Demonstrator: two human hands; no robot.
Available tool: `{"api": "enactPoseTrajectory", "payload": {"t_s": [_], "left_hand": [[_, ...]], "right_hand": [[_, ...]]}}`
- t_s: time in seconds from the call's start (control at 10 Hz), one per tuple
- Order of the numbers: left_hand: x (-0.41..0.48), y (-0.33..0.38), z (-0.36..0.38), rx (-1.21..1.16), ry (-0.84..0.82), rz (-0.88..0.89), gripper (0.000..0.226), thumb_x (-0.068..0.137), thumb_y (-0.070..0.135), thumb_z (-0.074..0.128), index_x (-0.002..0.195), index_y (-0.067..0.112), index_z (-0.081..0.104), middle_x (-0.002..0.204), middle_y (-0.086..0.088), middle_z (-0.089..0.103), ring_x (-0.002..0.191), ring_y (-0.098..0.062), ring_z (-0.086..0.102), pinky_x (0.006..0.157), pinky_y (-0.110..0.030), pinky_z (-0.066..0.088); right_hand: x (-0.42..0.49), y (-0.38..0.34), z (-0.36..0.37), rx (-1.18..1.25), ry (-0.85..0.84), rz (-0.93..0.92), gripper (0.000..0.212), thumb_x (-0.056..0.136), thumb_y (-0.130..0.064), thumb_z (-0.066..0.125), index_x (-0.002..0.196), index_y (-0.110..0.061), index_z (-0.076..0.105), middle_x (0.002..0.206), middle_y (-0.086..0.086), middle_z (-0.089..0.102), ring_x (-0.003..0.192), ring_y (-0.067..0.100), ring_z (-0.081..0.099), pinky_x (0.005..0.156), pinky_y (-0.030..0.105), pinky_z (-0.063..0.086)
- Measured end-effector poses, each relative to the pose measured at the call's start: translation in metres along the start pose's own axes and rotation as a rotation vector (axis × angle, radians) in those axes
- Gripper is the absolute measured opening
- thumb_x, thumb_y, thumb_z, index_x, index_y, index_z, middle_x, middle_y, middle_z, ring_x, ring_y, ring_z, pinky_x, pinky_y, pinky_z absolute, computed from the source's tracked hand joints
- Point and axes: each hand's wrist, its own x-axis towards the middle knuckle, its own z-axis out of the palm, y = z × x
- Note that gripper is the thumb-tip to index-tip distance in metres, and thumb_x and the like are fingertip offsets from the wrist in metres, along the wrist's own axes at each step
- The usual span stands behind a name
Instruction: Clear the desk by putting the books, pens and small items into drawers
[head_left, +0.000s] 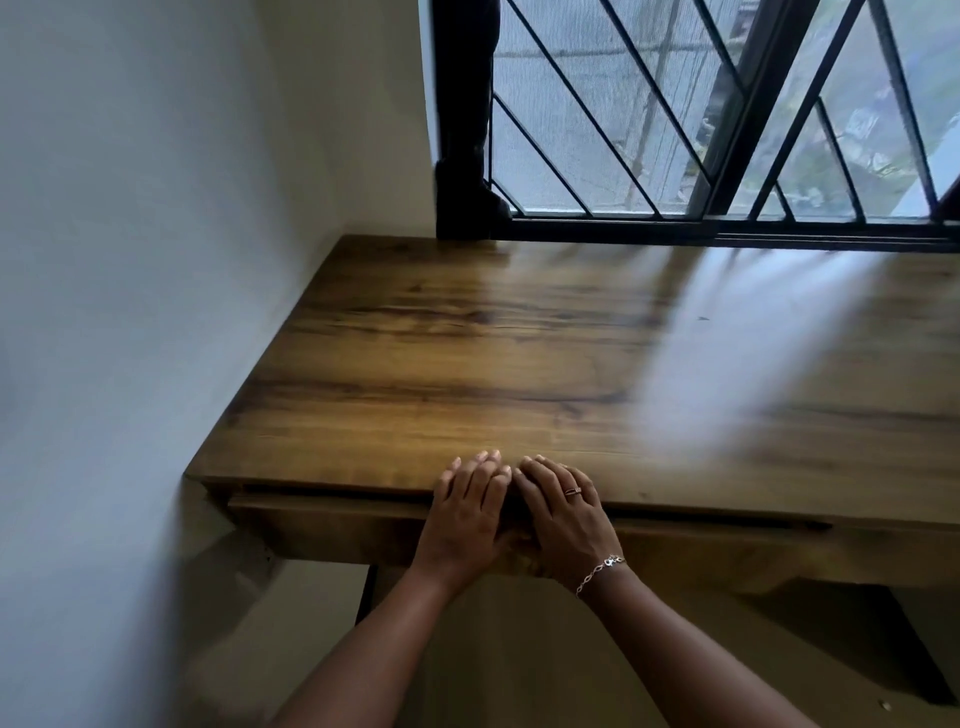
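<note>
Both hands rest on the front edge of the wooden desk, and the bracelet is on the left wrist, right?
Not quite: the head view shows the bracelet on the wrist of the right hand, not the left hand. Both do rest on the front edge of the desk.

Desk (467, 338) wood-grain, glossy sheen; window grille (649, 130) dark metal.

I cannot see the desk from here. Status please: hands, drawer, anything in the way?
Hands open: left hand, right hand side by side, fingers flat on desk front edge. Palms over drawer front. Nothing seen in the way.
</note>
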Motion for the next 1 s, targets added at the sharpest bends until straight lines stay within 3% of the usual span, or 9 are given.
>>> {"api": "enactPoseTrajectory", "payload": {"t_s": [0.1,0.2,0.4,0.5,0.6,0.7,0.8,0.9,1.0], "left_hand": [[0.004,0.001,0.004,0.007,0.059,-0.018,0.045,0.070,0.032,0.071,0.108,0.015,0.055,0.112,-0.008,0.067,0.108,-0.026,0.059,0.087,-0.041,0.051],[0.007,0.001,0.004,0.013,0.070,-0.017,0.038,0.074,0.030,0.061,0.107,0.016,0.047,0.109,-0.006,0.068,0.105,-0.023,0.056,0.085,-0.036,0.052],[0.013,0.000,0.010,0.054,0.085,-0.010,0.022,0.081,0.027,0.047,0.100,0.017,0.045,0.102,-0.005,0.068,0.091,-0.021,0.065,0.080,-0.033,0.044],[0.016,0.001,0.009,0.090,0.075,0.015,0.020,0.082,0.028,0.044,0.098,0.017,0.045,0.099,-0.005,0.068,0.088,-0.021,0.064,0.078,-0.031,0.032],[0.019,0.003,0.006,0.103,0.047,0.010,0.019,0.081,0.028,0.043,0.097,0.017,0.044,0.097,-0.004,0.067,0.090,-0.019,0.054,0.076,-0.030,0.031],[0.020,0.011,-0.005,0.109,-0.042,0.001,0.019,0.079,0.028,0.047,0.095,0.019,0.045,0.091,-0.001,0.066,0.087,-0.017,0.050,0.075,-0.030,0.034],[0.025,0.015,-0.018,0.102,-0.150,-0.079,0.023,0.078,0.027,0.061,0.100,0.020,0.055,0.096,-0.001,0.064,0.088,-0.017,0.059,0.077,-0.031,0.044],[0.033,0.015,-0.027,0.101,-0.383,-0.143,0.037,0.094,0.020,0.043,0.130,0.015,0.036,0.132,-0.007,0.040,0.121,-0.023,0.041,0.097,-0.037,0.034],[0.031,0.019,-0.038,0.071,-0.535,-0.159,0.053,0.092,0.019,0.046,0.139,0.014,0.022,0.145,-0.010,0.024,0.133,-0.026,0.025,0.107,-0.039,0.025]], "right_hand": [[0.002,-0.002,0.009,0.010,0.122,0.018,0.050,0.062,-0.036,0.074,0.105,-0.012,0.068,0.109,0.008,0.069,0.109,0.026,0.060,0.094,0.036,0.034],[0.003,-0.004,0.011,0.024,0.179,0.036,0.045,0.072,-0.037,0.053,0.108,-0.012,0.060,0.108,0.009,0.070,0.112,0.023,0.048,0.092,0.036,0.034],[0.008,-0.009,0.016,0.002,0.270,0.104,0.033,0.073,-0.031,0.049,0.104,-0.018,0.048,0.101,0.003,0.072,0.108,0.017,0.045,0.087,0.033,0.035],[0.009,-0.011,0.017,-0.026,0.275,0.108,0.032,0.073,-0.030,0.049,0.102,-0.019,0.047,0.100,0.002,0.072,0.107,0.017,0.044,0.086,0.032,0.034],[0.010,-0.012,0.016,-0.023,0.241,0.118,0.030,0.073,-0.030,0.047,0.101,-0.019,0.047,0.099,0.001,0.072,0.105,0.017,0.044,0.085,0.032,0.034],[0.010,-0.013,0.007,-0.027,0.129,0.088,0.033,0.068,-0.031,0.061,0.099,-0.020,0.057,0.099,0.000,0.071,0.104,0.018,0.055,0.084,0.031,0.034],[0.011,-0.010,-0.005,0.013,-0.014,0.102,0.041,0.055,-0.034,0.078,0.093,-0.019,0.069,0.100,-0.001,0.071,0.097,0.017,0.066,0.086,0.032,0.043],[0.018,-0.004,-0.027,0.065,-0.253,0.087,0.056,0.069,-0.034,0.069,0.120,-0.015,0.058,0.128,0.007,0.056,0.121,0.023,0.054,0.098,0.035,0.043],[0.017,-0.006,-0.038,0.161,-0.502,0.101,0.065,0.085,-0.036,0.051,0.142,-0.015,0.027,0.151,0.007,0.025,0.141,0.023,0.023,0.112,0.040,0.022]]}}
